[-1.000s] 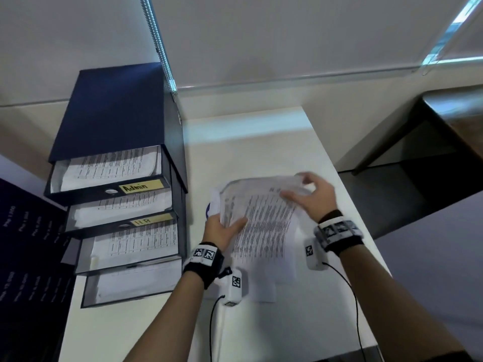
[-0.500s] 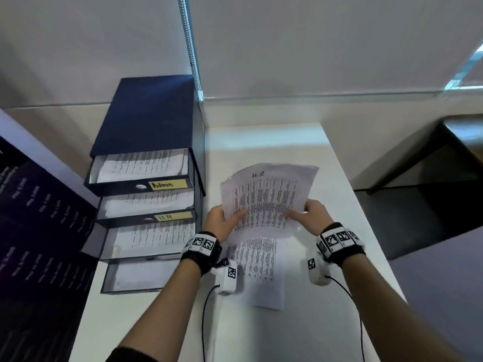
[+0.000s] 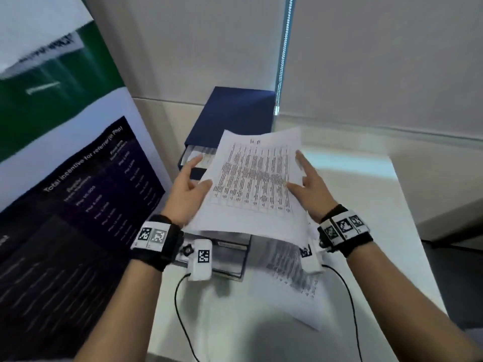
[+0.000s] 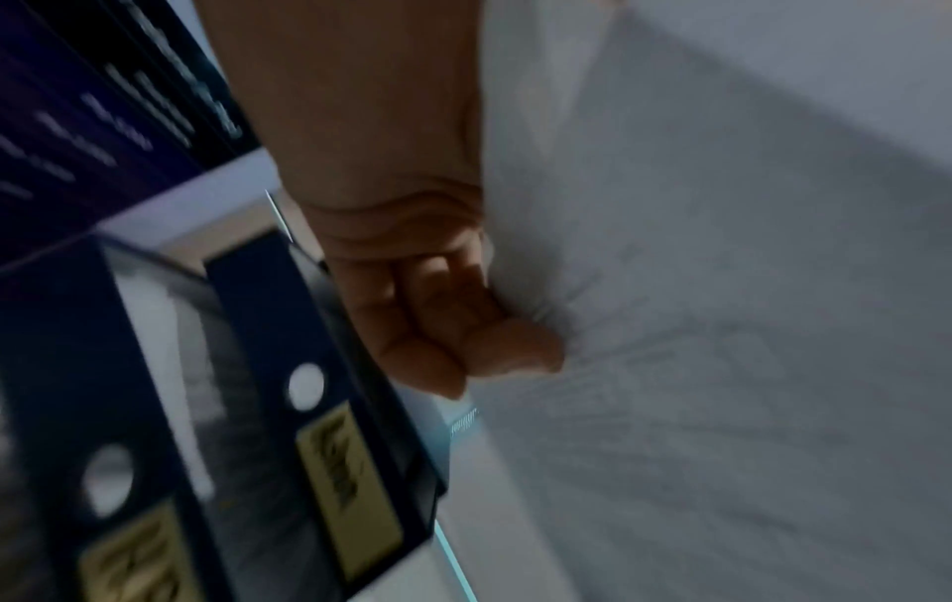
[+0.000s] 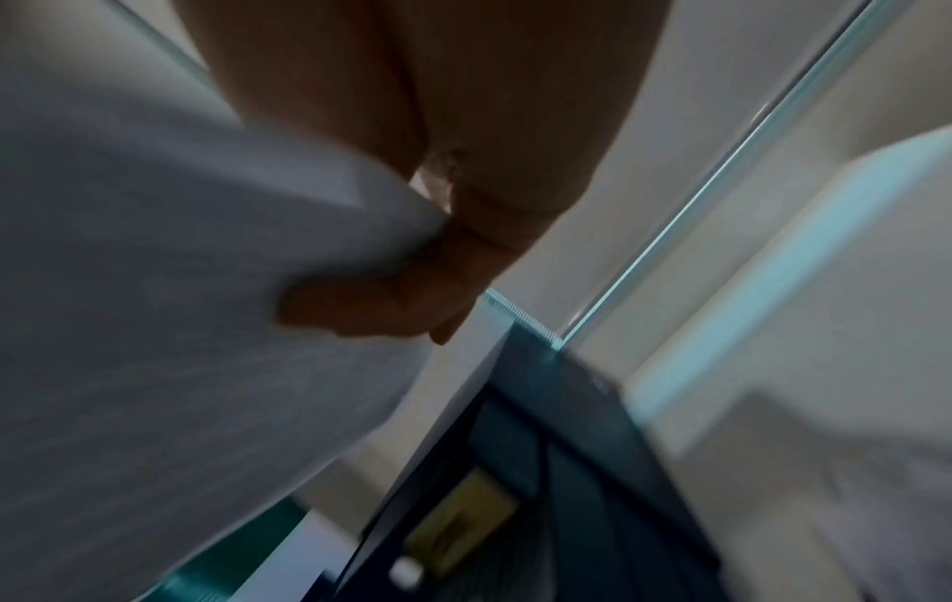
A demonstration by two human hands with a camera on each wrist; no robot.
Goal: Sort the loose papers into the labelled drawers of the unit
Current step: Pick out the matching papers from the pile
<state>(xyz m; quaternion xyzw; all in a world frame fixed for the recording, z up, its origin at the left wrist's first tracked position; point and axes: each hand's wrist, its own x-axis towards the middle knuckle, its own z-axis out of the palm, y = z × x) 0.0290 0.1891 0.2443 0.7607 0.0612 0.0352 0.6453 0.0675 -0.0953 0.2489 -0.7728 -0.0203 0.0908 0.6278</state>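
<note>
I count two hands, the left hand [image 3: 187, 190] and the right hand [image 3: 309, 188]. I see one drawer unit [image 3: 232, 113], one held sheet [image 3: 256, 184] and one sheet on the table [image 3: 300, 291]. Two yellow labels [image 4: 347, 493] show in the left wrist view.

Navy drawer unit [image 3: 235, 111], yellow labels [image 4: 347, 497], white black-printed paper [image 3: 256, 178].

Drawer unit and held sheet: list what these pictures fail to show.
- Drawer unit, head view: the held sheet covers its labelled fronts.
- Yellow labels, left wrist view: too blurred to read.
- Heading on the sheet, head view: too small and blurred to be sure.
- Lower sheet on the table: partly covered, text smeared.
- Both hands: fingers under the paper, hidden in the head view.
</note>
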